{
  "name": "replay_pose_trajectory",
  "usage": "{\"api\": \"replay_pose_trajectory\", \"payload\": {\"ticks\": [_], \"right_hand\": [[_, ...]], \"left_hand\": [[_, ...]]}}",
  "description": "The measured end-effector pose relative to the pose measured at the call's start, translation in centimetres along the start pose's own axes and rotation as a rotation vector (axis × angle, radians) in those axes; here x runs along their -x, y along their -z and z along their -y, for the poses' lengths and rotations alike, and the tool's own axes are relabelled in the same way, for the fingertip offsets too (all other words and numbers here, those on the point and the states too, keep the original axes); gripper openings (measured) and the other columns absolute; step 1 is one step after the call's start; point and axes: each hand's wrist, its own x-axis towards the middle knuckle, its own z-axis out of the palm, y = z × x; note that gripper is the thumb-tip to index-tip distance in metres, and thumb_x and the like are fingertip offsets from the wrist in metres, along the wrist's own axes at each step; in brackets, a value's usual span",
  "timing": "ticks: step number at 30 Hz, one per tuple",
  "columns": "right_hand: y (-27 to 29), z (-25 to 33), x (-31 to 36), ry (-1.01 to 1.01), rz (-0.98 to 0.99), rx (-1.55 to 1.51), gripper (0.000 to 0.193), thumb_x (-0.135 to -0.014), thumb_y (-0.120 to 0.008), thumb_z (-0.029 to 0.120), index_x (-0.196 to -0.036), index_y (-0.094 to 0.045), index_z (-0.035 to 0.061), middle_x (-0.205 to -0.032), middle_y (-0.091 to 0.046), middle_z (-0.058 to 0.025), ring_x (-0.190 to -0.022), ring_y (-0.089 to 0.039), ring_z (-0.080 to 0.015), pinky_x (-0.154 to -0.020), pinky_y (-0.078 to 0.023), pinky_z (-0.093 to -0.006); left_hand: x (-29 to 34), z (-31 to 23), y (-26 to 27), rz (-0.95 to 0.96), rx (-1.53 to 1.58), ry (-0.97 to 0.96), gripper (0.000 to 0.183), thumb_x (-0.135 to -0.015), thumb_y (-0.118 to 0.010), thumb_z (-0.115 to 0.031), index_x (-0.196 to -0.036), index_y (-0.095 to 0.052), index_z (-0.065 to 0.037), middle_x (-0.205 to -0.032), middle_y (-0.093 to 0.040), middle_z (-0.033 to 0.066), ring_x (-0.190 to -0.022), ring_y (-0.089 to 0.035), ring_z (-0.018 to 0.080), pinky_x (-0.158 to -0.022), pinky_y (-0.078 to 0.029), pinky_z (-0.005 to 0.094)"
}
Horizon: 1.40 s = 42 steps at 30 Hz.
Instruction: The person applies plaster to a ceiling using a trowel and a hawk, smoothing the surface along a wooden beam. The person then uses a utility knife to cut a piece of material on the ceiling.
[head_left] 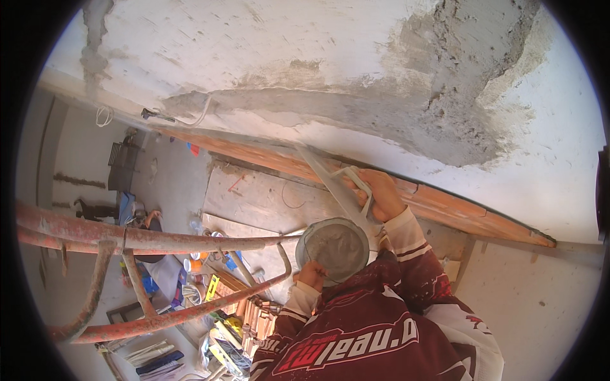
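Note:
My right hand (379, 195) is closed round the handle of a long-bladed plastering trowel (327, 180). The far end of its blade reaches the lower edge of the white wall (267, 38), beside a strip of orange brick (244, 152). Below it, a round bucket (301, 236) holds wet grey mortar (337, 247). My left hand (311, 276) grips the near left side of this bucket, with the fingers by the rim. Rough grey mortar (467, 95) covers part of the wall at the upper right, and a smoother grey band runs left from it.
Rusty red scaffold tubes (184, 242) cross on the left. A loose cable (202, 117) sticks out of the wall. Far below lie a bundle of bricks (259, 320), a yellow level (213, 287) and assorted tools. Another person (152, 222) is partly visible down there.

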Motion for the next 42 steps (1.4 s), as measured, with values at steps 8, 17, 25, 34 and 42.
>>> {"api": "replay_pose_trajectory", "payload": {"ticks": [8,17,25,34,42], "right_hand": [[-1.3,-3.3,-1.0,0.022,0.047,0.094,0.024,-0.086,-0.049,0.019,-0.099,-0.057,0.0006,-0.072,-0.055,-0.0025,-0.046,-0.041,-0.0055,-0.039,-0.031,-0.0177],[-7.1,-9.9,-7.2,0.291,0.084,0.502,0.026,-0.083,-0.053,0.023,-0.097,-0.058,0.0023,-0.068,-0.051,0.0002,-0.048,-0.039,-0.0063,-0.043,-0.032,-0.0226],[-7.9,-12.3,-10.8,0.242,0.012,0.428,0.025,-0.083,-0.053,0.024,-0.094,-0.059,0.0023,-0.068,-0.052,-0.0005,-0.052,-0.040,-0.0071,-0.043,-0.032,-0.0223],[-5.4,-9.2,-7.9,0.191,-0.048,0.227,0.026,-0.086,-0.051,0.026,-0.097,-0.059,0.0039,-0.074,-0.053,-0.0015,-0.050,-0.035,-0.0046,-0.042,-0.028,-0.0196],[-2.5,-5.8,-3.2,0.111,-0.089,0.160,0.027,-0.087,-0.050,0.023,-0.103,-0.059,0.0045,-0.075,-0.054,-0.0007,-0.050,-0.036,-0.0038,-0.043,-0.027,-0.0173]], "left_hand": [[-0.1,0.1,0.5,-0.024,0.006,0.000,0.011,-0.070,-0.047,-0.001,-0.060,-0.044,-0.006,-0.060,-0.040,0.0054,-0.059,-0.041,0.0189,-0.059,-0.039,0.0361],[-0.2,-0.4,2.1,0.089,0.100,0.119,0.008,-0.068,-0.048,-0.002,-0.061,-0.047,-0.006,-0.062,-0.046,0.0081,-0.057,-0.044,0.0199,-0.058,-0.040,0.0338],[-0.9,1.7,3.8,0.111,-0.447,-0.348,0.011,-0.070,-0.048,-0.003,-0.060,-0.047,-0.006,-0.061,-0.045,0.0070,-0.058,-0.044,0.0200,-0.058,-0.041,0.0358],[-0.4,0.8,2.4,0.033,-0.481,-0.242,0.009,-0.071,-0.048,-0.005,-0.062,-0.048,-0.005,-0.062,-0.045,0.0080,-0.059,-0.045,0.0205,-0.060,-0.041,0.0365],[-1.6,1.1,3.6,0.105,-0.268,-0.134,0.012,-0.072,-0.046,-0.005,-0.060,-0.046,-0.006,-0.060,-0.043,0.0068,-0.059,-0.041,0.0193,-0.060,-0.039,0.0362]]}}
